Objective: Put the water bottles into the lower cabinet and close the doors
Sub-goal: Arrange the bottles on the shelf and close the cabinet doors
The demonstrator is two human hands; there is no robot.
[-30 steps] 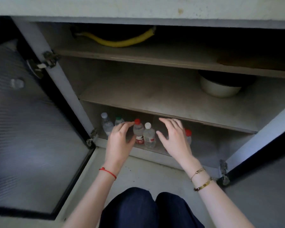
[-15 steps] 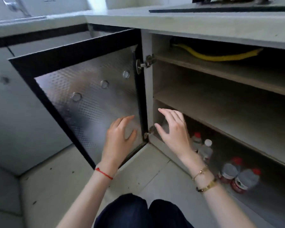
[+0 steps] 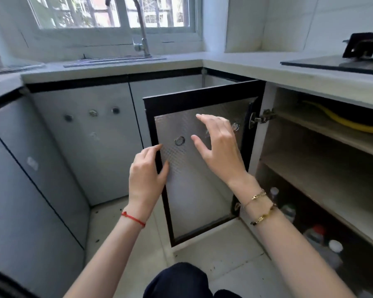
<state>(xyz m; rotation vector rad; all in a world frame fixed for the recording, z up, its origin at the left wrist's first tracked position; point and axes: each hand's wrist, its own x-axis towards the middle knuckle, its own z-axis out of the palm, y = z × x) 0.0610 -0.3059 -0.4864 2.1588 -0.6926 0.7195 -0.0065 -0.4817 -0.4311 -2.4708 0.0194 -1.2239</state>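
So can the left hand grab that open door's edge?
Probably yes: the left hand is already at the free edge of the open door, fingers curling round the black frame, with nothing between them.

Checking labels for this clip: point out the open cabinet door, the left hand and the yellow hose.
cabinet door [image 3: 202,201], head view, on its textured inner panel
left hand [image 3: 145,176], head view, on the back of the hand
yellow hose [image 3: 340,122], head view, on its curved middle
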